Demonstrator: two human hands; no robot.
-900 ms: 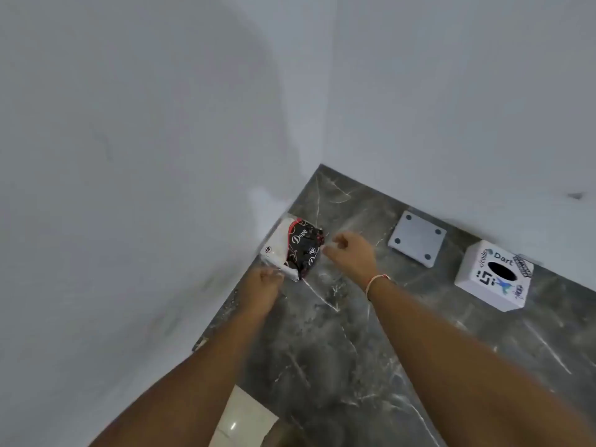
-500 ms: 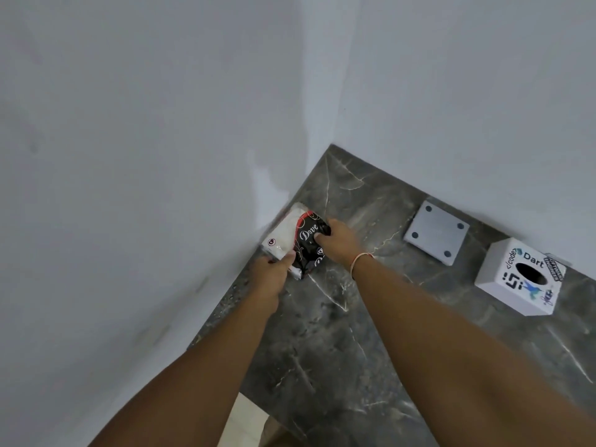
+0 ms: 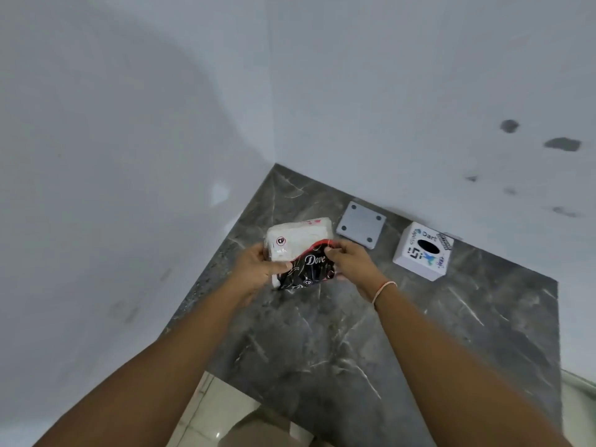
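Pack (image 3: 303, 253) gripped in both hands

On my feed, left hand (image 3: 258, 269) pinches its white end, right hand (image 3: 351, 262) grips the black end, pack between them over the counter (image 3: 322, 343). Plate (image 3: 361, 224) and box (image 3: 419, 256) lie just beyond the right hand.

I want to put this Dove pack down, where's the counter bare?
The dark grey marble counter is bare across its near half, out to its right edge, and in the far-left corner. Crowded: along the white back wall, where a grey square plate with four holes and a white cube box sit.
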